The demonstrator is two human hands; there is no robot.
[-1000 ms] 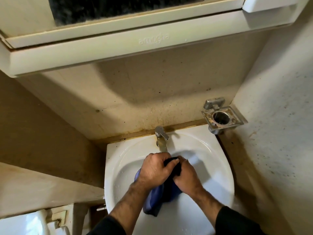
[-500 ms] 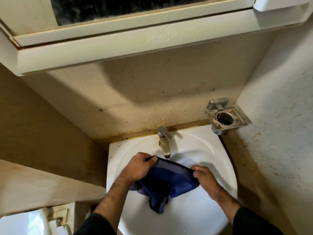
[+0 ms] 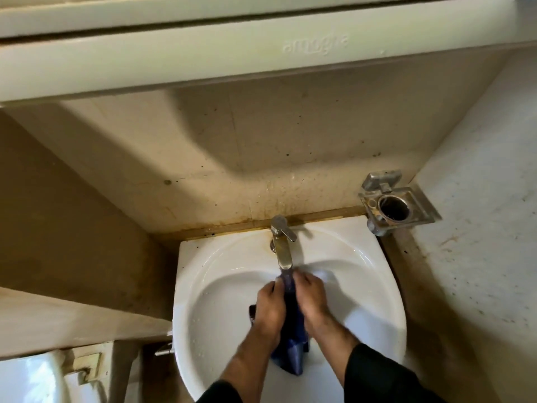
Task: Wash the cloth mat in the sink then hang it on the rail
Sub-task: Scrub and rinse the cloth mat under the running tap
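Over the white sink [image 3: 220, 274], both hands squeeze the dark blue cloth mat [image 3: 292, 341] between them, directly below the spout of the steel tap [image 3: 282, 245]. The left hand [image 3: 268, 308] and right hand [image 3: 312, 301] each have their grip closed on the bunched fabric, whose lower end hangs into the basin. A metal holder [image 3: 392, 209] is mounted on the wall at the right.

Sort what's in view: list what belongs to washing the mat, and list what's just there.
Part of the job:
cloth mat, bunched between both hands
left hand
right hand
sink
tap

Just there:
metal holder on the wall
cabinet overhead
white fixture at lower left
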